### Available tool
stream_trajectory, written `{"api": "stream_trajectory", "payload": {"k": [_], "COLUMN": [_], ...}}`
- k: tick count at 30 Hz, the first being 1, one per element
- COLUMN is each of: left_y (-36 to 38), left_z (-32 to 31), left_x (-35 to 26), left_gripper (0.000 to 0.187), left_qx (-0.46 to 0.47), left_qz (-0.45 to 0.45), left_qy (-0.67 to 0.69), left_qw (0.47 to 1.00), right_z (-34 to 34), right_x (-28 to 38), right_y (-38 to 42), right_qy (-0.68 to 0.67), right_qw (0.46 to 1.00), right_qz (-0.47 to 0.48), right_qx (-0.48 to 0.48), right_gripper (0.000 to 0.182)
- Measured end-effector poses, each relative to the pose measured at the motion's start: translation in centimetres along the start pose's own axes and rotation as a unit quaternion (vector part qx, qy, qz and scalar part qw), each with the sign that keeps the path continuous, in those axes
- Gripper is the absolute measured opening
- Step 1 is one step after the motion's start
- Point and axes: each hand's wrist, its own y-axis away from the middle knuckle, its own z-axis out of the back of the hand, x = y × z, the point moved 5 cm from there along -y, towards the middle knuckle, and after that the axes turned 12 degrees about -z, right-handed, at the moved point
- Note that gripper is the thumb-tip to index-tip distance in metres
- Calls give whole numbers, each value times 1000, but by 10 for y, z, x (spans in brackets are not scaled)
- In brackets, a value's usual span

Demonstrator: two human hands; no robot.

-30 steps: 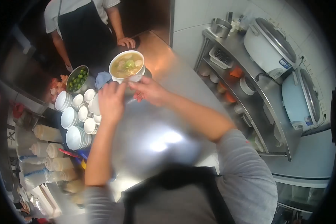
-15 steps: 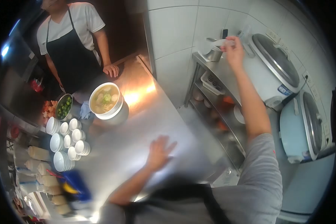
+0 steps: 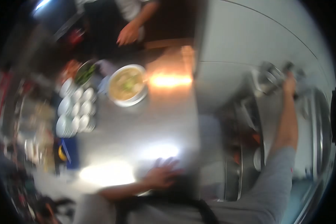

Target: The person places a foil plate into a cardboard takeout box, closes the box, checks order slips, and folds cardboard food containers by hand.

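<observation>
My left hand (image 3: 162,174) rests on the steel table (image 3: 123,134) near my body, its fingers spread and nothing in it. At the far right my right hand (image 3: 289,85) reaches to the top of the steel shelf, beside a metal container (image 3: 270,74). Motion blur hides its fingers and anything between them. A white bowl of soup (image 3: 127,85) with green leaves and pale pieces stands at the table's far side, away from both hands.
Stacks of white bowls (image 3: 66,108) line the left side, with a blue object (image 3: 70,153) below them. A bowl of green items (image 3: 85,74) is behind. A person's hand (image 3: 128,34) hangs across the table. A cooker (image 3: 319,130) stands at right.
The view has turned, shifting the table and soup bowl rightward and up. My right hand no longer shows the white spoon-like item clearly. The other person's hand has lifted off the table edge.
</observation>
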Motion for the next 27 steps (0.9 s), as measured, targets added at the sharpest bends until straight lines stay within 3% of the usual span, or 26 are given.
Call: {"api": "stream_trajectory", "payload": {"k": [1,2,3,4,5,7,8,10,13,16,18,20,24,26,27], "left_y": [1,2,3,7,10,16,19,21,35,45,58,78,191,284,332], "left_z": [-5,-8,-12,-16,-17,-21,-28,-35,-15,-14,-16,-15,-33,-43,-55], "left_x": [4,7,10,11,13,13,12,11,6,2,-2,-15,-52,-67,-72], "left_gripper": [63,63,63,63,64,65,66,69,73,74,73,72,51,38,35], "left_qx": [2,-9,-20,-31,-42,-69,-86,-115,-132,-199,-259,-285,-377,-430,-428], "left_qz": [-4,-8,-12,-20,-21,-36,-45,-63,-86,-101,-106,-101,-122,-22,71], "left_qy": [5,14,21,28,31,32,33,30,21,56,94,122,48,55,114], "left_qw": [1000,1000,1000,999,998,996,995,991,987,973,956,945,917,901,894], "right_z": [-35,-80,-127,-107,-54,-12,10,54,131,191,238,265,348,388,401], "right_x": [-18,-50,-87,-70,-13,16,31,88,183,270,336,378,454,480,489], "right_y": [-9,-28,-52,-42,-10,-8,-2,19,67,149,218,289,449,524,560], "right_qy": [100,167,327,344,445,312,237,131,-119,-315,-361,-482,-451,-456,-448], "right_qw": [993,985,943,938,891,937,934,968,937,928,918,830,713,620,592], "right_qz": [49,35,59,51,16,82,128,62,190,159,164,272,462,551,569], "right_qx": [29,33,0,-8,87,-134,-233,-205,-269,-122,-20,72,274,322,354], "right_gripper": [42,47,55,56,57,58,59,52,37,25,26,17,8,7,5]}}
